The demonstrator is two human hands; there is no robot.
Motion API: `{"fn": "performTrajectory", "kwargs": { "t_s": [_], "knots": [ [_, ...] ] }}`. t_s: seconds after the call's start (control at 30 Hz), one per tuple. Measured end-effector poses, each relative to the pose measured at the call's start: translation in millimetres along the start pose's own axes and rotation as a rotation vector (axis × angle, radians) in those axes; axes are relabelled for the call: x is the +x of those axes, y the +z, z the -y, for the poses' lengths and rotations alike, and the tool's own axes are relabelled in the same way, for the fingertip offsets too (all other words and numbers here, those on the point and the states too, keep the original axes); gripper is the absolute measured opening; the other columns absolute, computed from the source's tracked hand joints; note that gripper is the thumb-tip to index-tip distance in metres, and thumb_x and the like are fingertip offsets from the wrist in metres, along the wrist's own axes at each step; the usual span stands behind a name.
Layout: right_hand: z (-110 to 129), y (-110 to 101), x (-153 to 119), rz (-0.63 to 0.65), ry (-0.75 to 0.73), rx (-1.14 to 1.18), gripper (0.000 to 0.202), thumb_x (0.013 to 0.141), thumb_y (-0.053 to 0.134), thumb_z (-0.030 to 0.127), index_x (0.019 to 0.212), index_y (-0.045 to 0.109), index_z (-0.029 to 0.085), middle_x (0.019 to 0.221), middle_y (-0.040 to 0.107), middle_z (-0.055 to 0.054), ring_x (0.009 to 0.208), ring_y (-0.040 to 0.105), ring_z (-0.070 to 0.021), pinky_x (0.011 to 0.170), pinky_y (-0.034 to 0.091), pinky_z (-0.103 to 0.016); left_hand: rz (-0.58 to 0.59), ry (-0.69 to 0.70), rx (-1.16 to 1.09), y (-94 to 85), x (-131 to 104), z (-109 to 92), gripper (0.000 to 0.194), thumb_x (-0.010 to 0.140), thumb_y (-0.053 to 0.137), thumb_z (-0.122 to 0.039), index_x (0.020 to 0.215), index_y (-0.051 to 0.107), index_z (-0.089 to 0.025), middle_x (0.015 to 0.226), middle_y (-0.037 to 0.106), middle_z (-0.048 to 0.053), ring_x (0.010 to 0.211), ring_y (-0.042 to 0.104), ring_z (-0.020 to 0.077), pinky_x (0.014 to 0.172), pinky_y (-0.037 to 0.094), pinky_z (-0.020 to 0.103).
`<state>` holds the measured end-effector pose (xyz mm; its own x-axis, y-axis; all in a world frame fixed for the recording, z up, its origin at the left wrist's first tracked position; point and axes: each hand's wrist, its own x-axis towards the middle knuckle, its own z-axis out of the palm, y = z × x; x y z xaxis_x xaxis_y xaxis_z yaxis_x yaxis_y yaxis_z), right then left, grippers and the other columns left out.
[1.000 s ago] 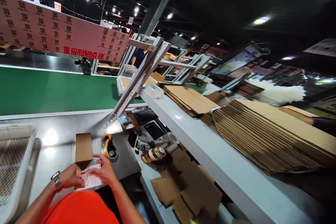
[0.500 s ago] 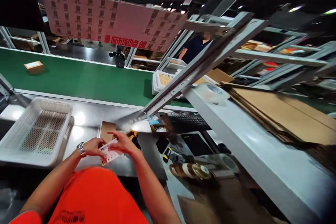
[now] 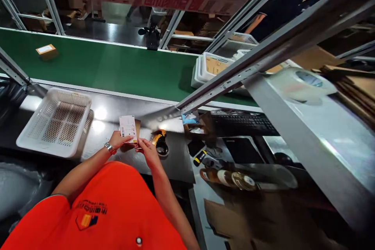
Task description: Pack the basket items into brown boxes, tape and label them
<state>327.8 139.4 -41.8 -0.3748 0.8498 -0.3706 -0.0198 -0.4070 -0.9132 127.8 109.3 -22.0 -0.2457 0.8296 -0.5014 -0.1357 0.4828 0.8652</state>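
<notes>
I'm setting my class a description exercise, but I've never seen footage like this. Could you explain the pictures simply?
There is no machine arm here: a person works with two bare hands. One head-worn camera takes every picture, looking forward and down, so the wearer's red shirt fills the bottom. The left hand grips a printed slip near its lower edge; the right hand's fingers are at its lower right corner, though whether they pinch it is unclear. On the metal table are a white basket, a brown box partly hidden behind the slip, and a yellow-and-black tape dispenser. Beyond runs a green strip, perhaps a conveyor belt.
</notes>
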Motion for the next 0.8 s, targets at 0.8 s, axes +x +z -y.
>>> {"fn": "performTrajectory", "kwargs": {
  "t_s": [0.8],
  "knots": [
    [-9.1, 3.6, -6.2, -0.175, -0.032, 0.073, 0.068, 0.057, 0.104, 0.084, 0.082, 0.086, 0.023, 0.076, 0.082, -0.003, 0.063, 0.061, -0.0155, 0.063, 0.052, -0.033, 0.130, -0.099, -0.080, 11.4, 9.5, 5.0, 0.043, 0.079, 0.105, -0.038, 0.105, 0.084, -0.010, 0.094, 0.088, 0.012, 0.067, 0.073, 0.0155, 0.059, 0.051, 0.025]
  ]
}}
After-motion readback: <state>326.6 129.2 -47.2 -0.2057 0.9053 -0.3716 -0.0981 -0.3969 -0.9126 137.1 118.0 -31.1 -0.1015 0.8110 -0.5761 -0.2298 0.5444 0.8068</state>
